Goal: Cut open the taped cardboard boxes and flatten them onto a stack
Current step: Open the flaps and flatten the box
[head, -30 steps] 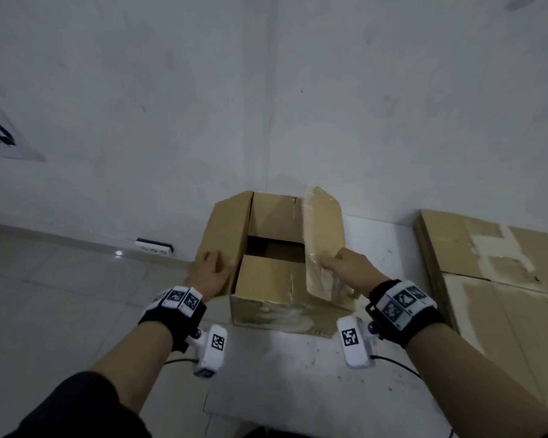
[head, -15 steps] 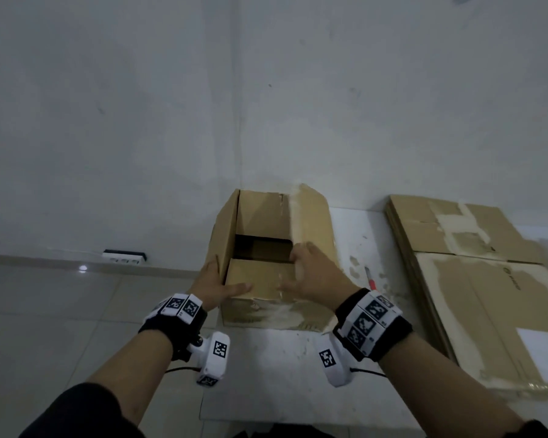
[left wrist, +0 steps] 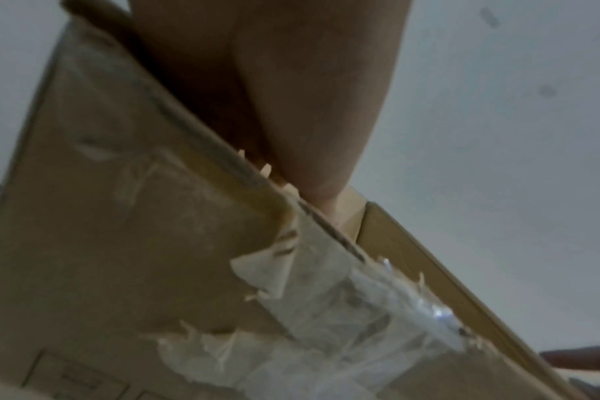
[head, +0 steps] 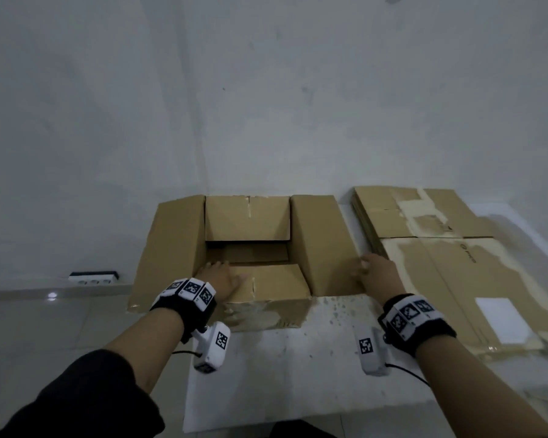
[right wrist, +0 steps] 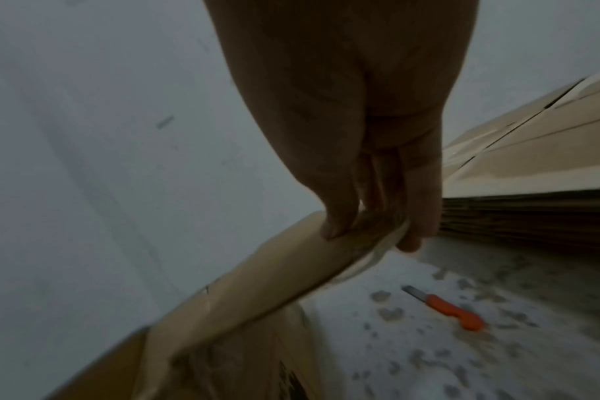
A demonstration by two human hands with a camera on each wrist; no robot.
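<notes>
The opened cardboard box (head: 250, 267) stood between the hands: the left hand (head: 220, 279) lay with fingers straight on its near flap (head: 276, 281), the right hand (head: 375, 275) pinched the outer edge of the right flap (head: 321, 245), nearer the stack of flattened boxes (head: 440, 248).

stack of flattened boxes (head: 456, 267): right end cut off | left hand (head: 220, 279): fingertips hidden inside box (head: 266, 298) | wrist views: blurred

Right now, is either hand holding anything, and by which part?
The right hand grips the open box by the outer edge of its right flap. The left hand rests on the near flap, fingers hidden.
</notes>
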